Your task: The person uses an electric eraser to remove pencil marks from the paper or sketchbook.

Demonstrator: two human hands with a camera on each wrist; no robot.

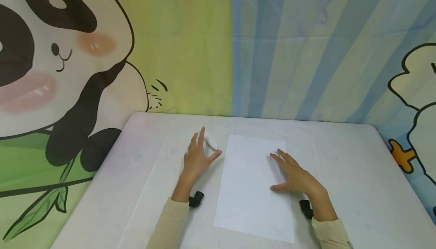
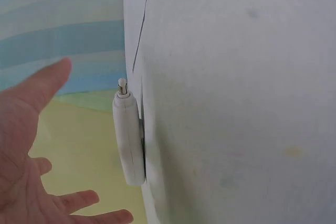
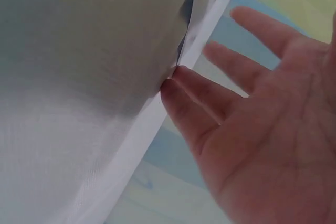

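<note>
A white electric eraser, with a small tip in a metal collet, lies on the table to the left of a blank sheet of white paper. My left hand is beside the eraser, its fingers spread and holding nothing. In the left wrist view the thumb and fingers stand apart from the eraser. Over the right part of the sheet is my right hand, fingers extended and thumb apart. In the right wrist view two fingertips of the right hand appear to touch the surface by the paper's edge.
The white-covered table has rounded far corners. Behind it hangs a printed cloth with a panda at the left and blue stripes at the right. Black wrist mounts sit beside both wrists.
</note>
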